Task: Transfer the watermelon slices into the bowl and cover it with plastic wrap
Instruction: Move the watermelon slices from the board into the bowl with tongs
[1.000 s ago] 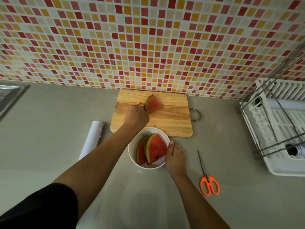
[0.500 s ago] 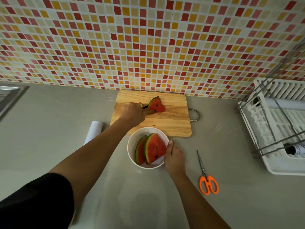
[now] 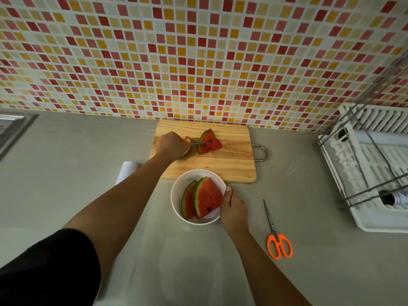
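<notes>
The transfer step is judged to be in hand and near its end. Two slices are already stood on edge in the bowl, one leaning against the other, and one watermelon slice is seen on the wooden cutting board, toward its far edge. The left hand is curled round a thin metal utensil, whose tip is laid against or into that slice; which of the two cannot be told, nor the kind of utensil. The bowl is set on the counter just in front of the board and is steadied by the right hand, with the thumb hooked on the rim and the fingers wrapped against the outer wall. For the next move, a secure hold on the last slice is called for, then a short carry toward the person and a lowering into the gap beside the other two. The slices are wedge-shaped, with deep red flesh, a few dark seeds and a thin green rind. The roll of plastic wrap is lying untouched left of the board, partly hidden by the left forearm.
</notes>
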